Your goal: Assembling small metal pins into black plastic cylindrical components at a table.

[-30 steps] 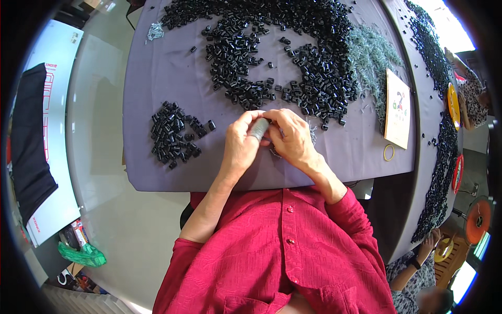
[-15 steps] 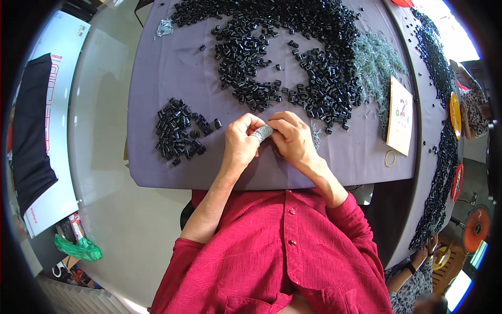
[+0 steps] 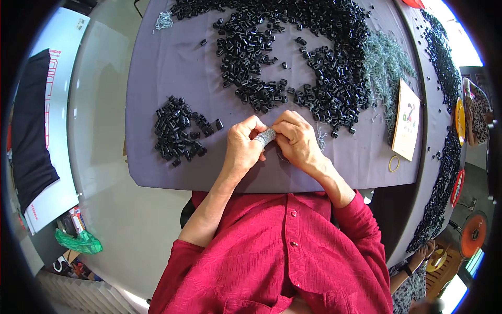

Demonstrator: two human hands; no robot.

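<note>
Above the near part of the cloth-covered table (image 3: 172,68), my left hand (image 3: 242,147) is closed round a short silvery bundle (image 3: 265,137) with a grainy surface. My right hand (image 3: 299,144) pinches the bundle's right end, fingers pressed together; its fingertips are partly hidden. What the bundle is made of is too small to make out. Just beyond my right hand lies a little heap of thin grey pieces (image 3: 321,139). Left of my left hand is a small pile of short black tubular pieces (image 3: 175,131).
A large heap of black pieces (image 3: 334,78) spreads across the far side. Thin grey pieces (image 3: 387,68) lie right of it, beside a printed booklet (image 3: 405,123) and a yellow ring (image 3: 394,164). Another table with black pieces (image 3: 442,172) runs along the right, where a person's hands (image 3: 421,255) show.
The hands keep their hold on the bundle, with small shifts of the fingers. The view has moved slightly, so the heaps and booklet sit a little differently in it.
</note>
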